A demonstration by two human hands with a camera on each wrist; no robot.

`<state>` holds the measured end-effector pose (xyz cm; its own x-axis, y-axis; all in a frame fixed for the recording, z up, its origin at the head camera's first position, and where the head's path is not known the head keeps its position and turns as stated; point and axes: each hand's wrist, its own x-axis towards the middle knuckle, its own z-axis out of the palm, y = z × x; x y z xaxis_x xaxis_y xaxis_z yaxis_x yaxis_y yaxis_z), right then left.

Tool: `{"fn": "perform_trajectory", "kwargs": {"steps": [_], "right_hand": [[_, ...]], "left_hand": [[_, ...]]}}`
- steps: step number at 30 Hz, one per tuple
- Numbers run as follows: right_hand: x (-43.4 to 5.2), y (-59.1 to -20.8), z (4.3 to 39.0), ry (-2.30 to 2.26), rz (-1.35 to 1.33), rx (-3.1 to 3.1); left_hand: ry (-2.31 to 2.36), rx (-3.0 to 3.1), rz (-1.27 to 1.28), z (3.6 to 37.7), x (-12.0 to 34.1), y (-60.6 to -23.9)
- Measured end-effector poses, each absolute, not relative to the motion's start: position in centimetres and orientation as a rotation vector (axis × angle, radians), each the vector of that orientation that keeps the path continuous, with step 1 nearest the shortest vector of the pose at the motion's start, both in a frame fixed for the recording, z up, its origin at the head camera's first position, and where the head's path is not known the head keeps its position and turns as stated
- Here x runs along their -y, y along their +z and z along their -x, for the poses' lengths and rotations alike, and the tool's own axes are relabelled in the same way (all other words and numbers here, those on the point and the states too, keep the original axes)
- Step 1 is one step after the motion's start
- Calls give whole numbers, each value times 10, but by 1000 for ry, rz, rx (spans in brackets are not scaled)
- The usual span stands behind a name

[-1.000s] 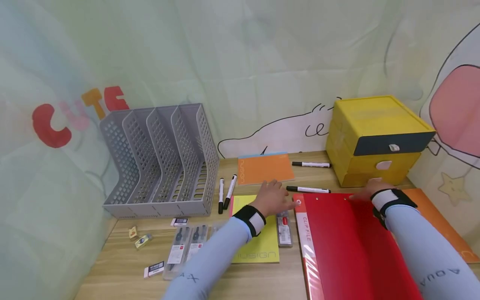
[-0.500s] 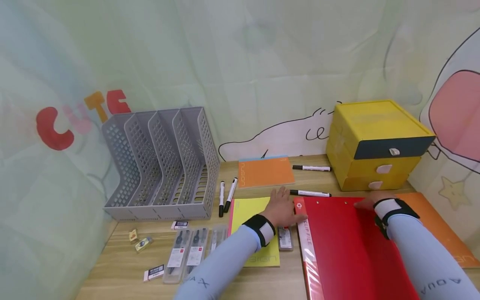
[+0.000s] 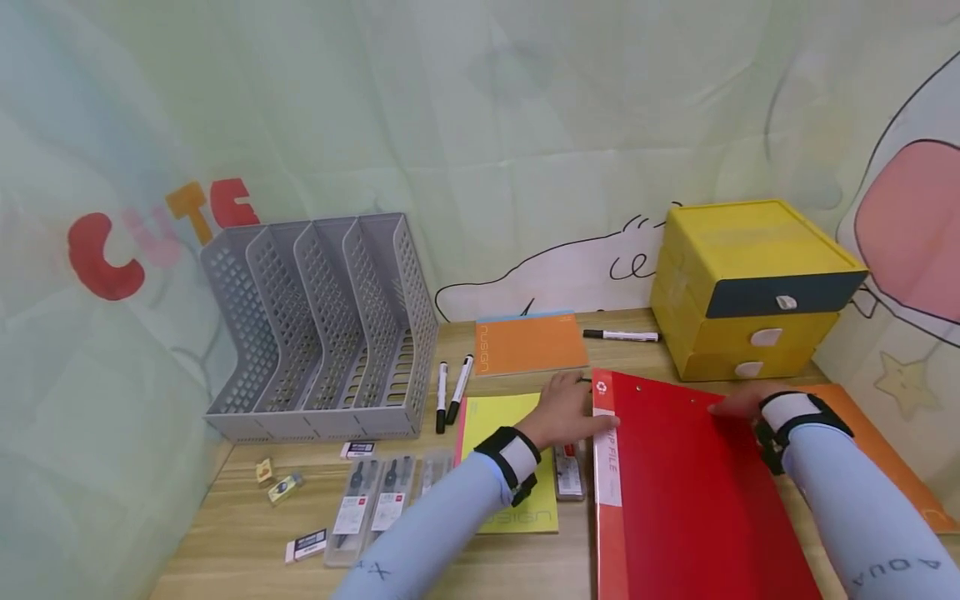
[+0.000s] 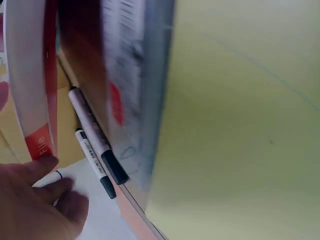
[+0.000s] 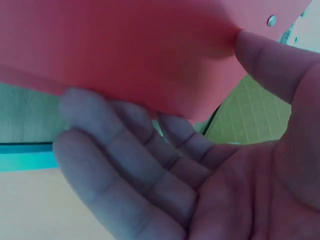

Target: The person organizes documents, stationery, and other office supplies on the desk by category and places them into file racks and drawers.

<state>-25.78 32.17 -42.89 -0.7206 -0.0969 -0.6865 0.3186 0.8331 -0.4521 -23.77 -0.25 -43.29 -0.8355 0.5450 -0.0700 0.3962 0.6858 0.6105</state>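
Observation:
A red clip file (image 3: 697, 492) fills the front right of the table, its spine side tilted up. At its far left corner my left hand (image 3: 564, 414) grips the spine, thumb over the top edge. The left wrist view shows the raised spine (image 4: 32, 85) at the thumb and fingertips. My right hand (image 3: 748, 400) holds the far right part, thumb pressed on the red cover (image 5: 125, 45) and fingers beneath its edge. Under my left wrist lies a yellow notebook (image 3: 528, 512), with a small clear case (image 3: 569, 475) beside it.
A grey file rack (image 3: 315, 421) stands back left, a yellow drawer box (image 3: 757, 242) back right. Between them lie an orange notebook (image 3: 532, 343) and several markers. Compass cases (image 3: 352, 508) and erasers (image 3: 306, 546) sit front left; another orange notebook (image 3: 885, 450) is at right.
My left hand has moved slightly right onto the file's spine. The file's left side has risen and tilted, covering the marker behind it. My right hand has shifted slightly right.

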Motion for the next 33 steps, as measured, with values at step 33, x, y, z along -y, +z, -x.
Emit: {"fn": "perform_trajectory", "kwargs": {"steps": [33], "right_hand": [[-228, -398, 259, -514, 174, -2582]], "left_hand": [[2110, -2731, -352, 251, 197, -241]]}}
